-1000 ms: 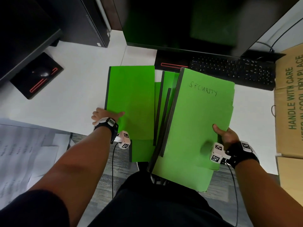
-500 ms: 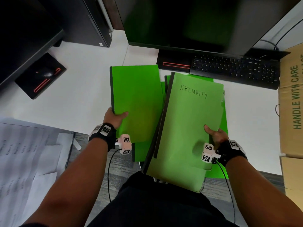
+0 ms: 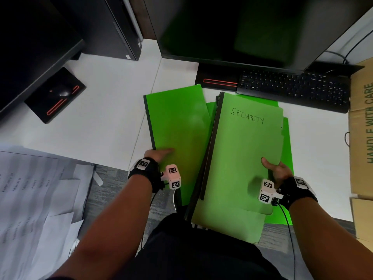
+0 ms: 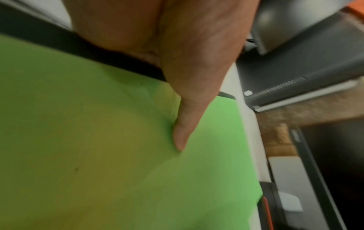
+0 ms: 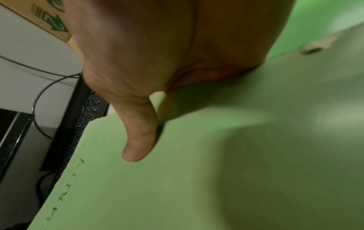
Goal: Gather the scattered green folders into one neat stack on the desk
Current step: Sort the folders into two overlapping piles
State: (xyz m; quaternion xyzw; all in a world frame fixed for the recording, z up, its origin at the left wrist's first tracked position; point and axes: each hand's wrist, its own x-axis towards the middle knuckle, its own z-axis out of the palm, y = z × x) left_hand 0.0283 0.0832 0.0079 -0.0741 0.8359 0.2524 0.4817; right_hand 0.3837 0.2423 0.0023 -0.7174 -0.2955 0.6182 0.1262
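Observation:
A bright green folder (image 3: 177, 126) with a dark spine lies at the desk's front edge; my left hand (image 3: 159, 154) pinches its near left corner, thumb on top (image 4: 185, 124). A paler green folder marked SECURITY (image 3: 244, 150) is lifted and overhangs the desk edge; my right hand (image 3: 274, 168) grips its right edge, thumb on its cover (image 5: 138, 137). More green folders (image 3: 287, 146) lie beneath it, mostly hidden; one peeks out between the two (image 3: 211, 110). My fingers under both folders are hidden.
A black keyboard (image 3: 292, 89) and monitor (image 3: 232, 27) stand behind the folders. A cardboard box (image 3: 361, 128) sits at the right, a black mouse pad with mouse (image 3: 58, 93) at the left. Loose white papers (image 3: 30, 195) lie low at the left. White desk (image 3: 101, 122) shows left of the folders.
The SECURITY folder has come down and leftward toward the desk. My left hand has gone from resting by the left folder's corner to pinching it, and that folder has tilted slightly.

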